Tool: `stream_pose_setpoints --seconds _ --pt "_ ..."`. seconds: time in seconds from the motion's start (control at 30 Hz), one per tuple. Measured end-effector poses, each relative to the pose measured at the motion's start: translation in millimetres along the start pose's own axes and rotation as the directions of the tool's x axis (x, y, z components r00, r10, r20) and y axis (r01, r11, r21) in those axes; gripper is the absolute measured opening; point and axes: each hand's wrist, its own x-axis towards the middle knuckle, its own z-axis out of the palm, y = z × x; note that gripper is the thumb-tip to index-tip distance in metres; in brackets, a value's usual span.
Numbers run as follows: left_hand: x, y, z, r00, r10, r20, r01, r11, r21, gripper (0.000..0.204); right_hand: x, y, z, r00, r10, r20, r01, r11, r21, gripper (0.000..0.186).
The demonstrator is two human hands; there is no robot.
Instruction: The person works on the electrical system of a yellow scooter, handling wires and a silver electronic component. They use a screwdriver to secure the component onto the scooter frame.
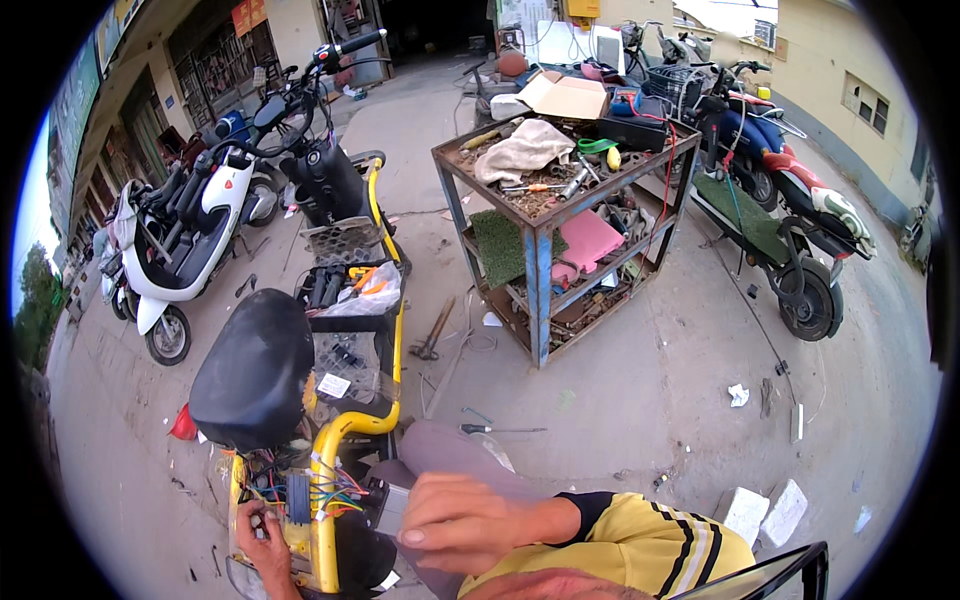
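The yellow-framed scooter (385,419) stretches forward from the hands, its opened rear end lying between them, within easy reach of both. Well beyond the right hand, ahead and to its right, stands a rusty metal cart (539,300), piled high, apparently a store parked near yet out of the way. The black seat (255,370) is just ahead of the left hand — forward of the opening, which leaves the wiring exposed. Farther ahead, a black tray (350,323) rests on the scooter, probably to keep gear close. The right hand (458,520) is half curled beside a silver box (392,508); I cannot tell whether it grips it. The left hand (262,542) bends its fingers in at the rear end, perhaps pinching something too small to make out. Between the hands are a finned block (298,498) and coloured wires (345,492) — fanned out loosely, seemingly to be told apart
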Motion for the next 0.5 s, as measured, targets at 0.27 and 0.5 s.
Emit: stream_pose_setpoints --seconds 0.27,0.5 --pt "6.1 -19.1 -1.5 0.984 -0.053 -0.168 0.052 0.999 -0.012 0.014 -107.0 73.2 17.3 0.889 0.458 0.015 -0.407 0.804 -0.433 0.055" --pt "9.8 -28.3 -4.3 0.954 -0.132 -0.269 0.110 0.989 -0.095 0.013 -159.3 94.7 15.6 0.799 0.601 0.019 -0.523 0.710 -0.471 0.056"
